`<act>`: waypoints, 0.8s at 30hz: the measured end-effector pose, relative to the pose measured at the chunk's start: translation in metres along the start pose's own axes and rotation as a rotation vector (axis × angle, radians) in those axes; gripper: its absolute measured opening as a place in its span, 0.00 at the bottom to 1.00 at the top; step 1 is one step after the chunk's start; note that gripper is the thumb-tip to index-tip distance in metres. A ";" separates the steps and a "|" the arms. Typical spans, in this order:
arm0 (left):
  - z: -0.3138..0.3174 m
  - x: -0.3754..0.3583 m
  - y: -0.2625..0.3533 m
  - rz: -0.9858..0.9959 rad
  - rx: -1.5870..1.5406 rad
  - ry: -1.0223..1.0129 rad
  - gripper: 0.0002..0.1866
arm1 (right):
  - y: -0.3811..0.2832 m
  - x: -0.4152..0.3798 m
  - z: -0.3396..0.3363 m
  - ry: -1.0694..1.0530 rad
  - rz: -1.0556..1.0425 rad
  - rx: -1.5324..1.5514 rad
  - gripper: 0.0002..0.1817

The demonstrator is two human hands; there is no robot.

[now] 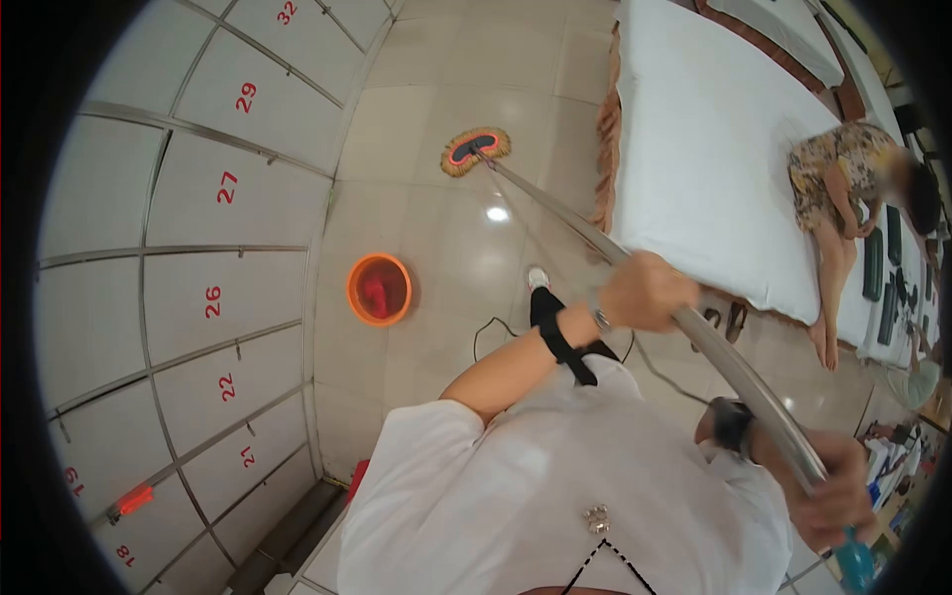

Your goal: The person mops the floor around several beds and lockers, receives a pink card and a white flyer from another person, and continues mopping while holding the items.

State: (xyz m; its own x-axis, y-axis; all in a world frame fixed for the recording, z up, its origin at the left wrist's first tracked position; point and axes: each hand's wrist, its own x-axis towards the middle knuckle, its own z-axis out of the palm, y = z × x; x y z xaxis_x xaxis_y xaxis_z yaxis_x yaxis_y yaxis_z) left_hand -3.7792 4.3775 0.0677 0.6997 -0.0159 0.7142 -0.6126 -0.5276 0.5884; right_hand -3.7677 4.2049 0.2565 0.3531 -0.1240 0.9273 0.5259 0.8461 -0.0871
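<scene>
I hold a long metal mop handle (565,213) with both hands. My left hand (645,291) grips it about midway, beside the bed's corner. My right hand (835,488) grips it near its blue upper end, close to my body. The flat mop head (476,149), with an orange fringe, rests on the shiny tiled floor (436,228) ahead of me. Both my wrists wear dark bands, and my white shirt fills the bottom of the view.
An orange bucket (379,290) stands on the floor by a wall of numbered lockers (213,297) at left. A white-sheeted bed (694,149) lies at right, with another person (843,188) sitting on its far edge. Sandals (724,319) and a thin cable (486,332) lie on the floor.
</scene>
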 end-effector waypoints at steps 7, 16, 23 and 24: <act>-0.108 -0.045 -0.243 -0.279 0.245 -0.145 0.08 | 0.176 -0.173 -0.025 0.087 0.690 -0.259 0.07; -0.101 -0.010 -0.253 -0.296 0.270 -0.330 0.09 | 0.178 -0.137 -0.058 -0.153 0.731 -0.469 0.09; 0.003 0.055 -0.043 0.160 -0.261 -0.296 0.06 | -0.066 0.016 -0.038 -0.301 -0.282 -1.919 0.07; 0.012 0.047 0.000 0.191 -0.281 -0.277 0.06 | -0.107 0.039 -0.009 -0.851 -0.809 -2.603 0.09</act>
State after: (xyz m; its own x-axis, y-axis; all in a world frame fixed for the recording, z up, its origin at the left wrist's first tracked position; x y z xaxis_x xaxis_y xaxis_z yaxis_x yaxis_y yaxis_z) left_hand -3.7419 4.3664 0.0967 0.6125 -0.3382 0.7145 -0.7903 -0.2420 0.5629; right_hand -3.8037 4.1047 0.2992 0.0171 0.6056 0.7956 -0.1255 -0.7881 0.6026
